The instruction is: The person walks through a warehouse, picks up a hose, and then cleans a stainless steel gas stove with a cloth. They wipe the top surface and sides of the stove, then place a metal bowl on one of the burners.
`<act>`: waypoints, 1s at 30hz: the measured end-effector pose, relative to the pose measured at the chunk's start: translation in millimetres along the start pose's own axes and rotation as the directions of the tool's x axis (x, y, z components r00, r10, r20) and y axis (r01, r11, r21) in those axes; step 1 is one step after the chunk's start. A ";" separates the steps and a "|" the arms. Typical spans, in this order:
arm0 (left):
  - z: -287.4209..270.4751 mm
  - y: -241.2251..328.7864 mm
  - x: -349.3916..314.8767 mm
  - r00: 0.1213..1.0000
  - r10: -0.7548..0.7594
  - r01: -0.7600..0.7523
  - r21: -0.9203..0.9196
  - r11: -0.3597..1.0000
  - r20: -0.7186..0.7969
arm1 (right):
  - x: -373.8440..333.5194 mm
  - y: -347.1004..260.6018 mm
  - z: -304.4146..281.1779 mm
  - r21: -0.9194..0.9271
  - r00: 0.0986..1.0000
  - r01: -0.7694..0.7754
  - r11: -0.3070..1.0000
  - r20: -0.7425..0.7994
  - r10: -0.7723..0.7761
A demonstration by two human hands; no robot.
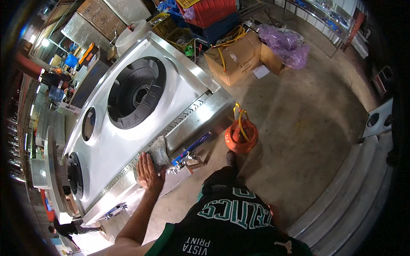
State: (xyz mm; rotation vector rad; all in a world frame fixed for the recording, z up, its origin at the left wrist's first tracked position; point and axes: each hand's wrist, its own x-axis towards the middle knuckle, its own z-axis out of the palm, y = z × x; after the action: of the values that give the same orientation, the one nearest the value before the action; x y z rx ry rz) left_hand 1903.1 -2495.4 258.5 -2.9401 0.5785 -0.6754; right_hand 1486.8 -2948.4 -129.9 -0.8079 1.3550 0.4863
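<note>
**Grey cloth (159, 153) pressed to a steel stove's front edge**

Palm down, the left hand (149, 174) lies along the near side of the cloth, fingers straight and together, thumb set apart. Whether it also pinches the fabric cannot be told. The flat posture probably spreads pressure and suits the broad metal beneath. The right hand is out of view.

The cloth sits over the front edge of the stove (102, 160), beside the shiny front rail (196, 119) and across part of its slotted strip. Just below the hand, a metal valve (183, 164) juts from the front, presumably placed there for easy reach; a blue strip (194, 147) runs above it.

Beyond, a large black burner ring (121, 102) is seated in its round well, which probably keeps it centred. A second black ring (74, 177) occupies the far left end, with a smaller round opening (88, 123) between them.

Past the stove's right corner, an orange round vessel (241, 138) stands on the floor with a yellow hose (242, 121) over it, perhaps kept close so the hose can reach. Farther out are a cardboard carton (235, 59), purple plastic wrap (282, 45) and stacked crates (209, 15).
</note>
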 end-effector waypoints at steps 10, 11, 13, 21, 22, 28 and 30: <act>70.7 185.3 216.6 0.959 0.157 -0.086 -0.284 0.955 0.236 | -89.9 -410.7 221.3 -0.307 0.699 0.712 0.631 0.221 -0.680; 71.4 199.7 230.5 0.960 0.169 -0.098 -0.296 0.950 0.225 | -109.1 -440.9 244.2 -0.233 0.605 0.796 0.559 0.294 -0.739; 74.1 215.4 252.5 0.951 0.202 -0.131 -0.289 0.948 0.234 | -147.8 -482.7 280.6 -0.208 0.524 0.851 0.483 0.399 -0.753; 82.6 258.9 283.7 0.975 0.015 0.143 -0.674 0.724 0.223 | -169.1 -534.7 331.0 -0.297 0.540 0.802 0.518 0.731 -0.416; 84.2 269.7 289.4 0.991 -0.032 0.116 -0.694 0.710 0.133 | -158.1 -541.0 328.1 -0.136 0.453 0.749 0.648 0.819 -0.352; 77.4 327.8 323.8 0.904 0.265 0.012 -0.637 0.770 0.337 | -102.9 -601.7 307.6 0.160 -0.082 0.223 0.962 0.986 -0.145; 66.2 328.6 328.9 0.984 0.114 0.011 -0.692 0.722 0.135 | -97.4 -626.5 307.8 0.157 -0.147 0.179 0.971 0.980 -0.131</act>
State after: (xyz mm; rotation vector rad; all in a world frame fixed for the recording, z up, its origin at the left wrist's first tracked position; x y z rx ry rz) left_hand 2092.4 -2924.4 283.6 -3.5840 1.0996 -0.2023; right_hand 2129.1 -3109.9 111.2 -0.3204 -0.3291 0.6990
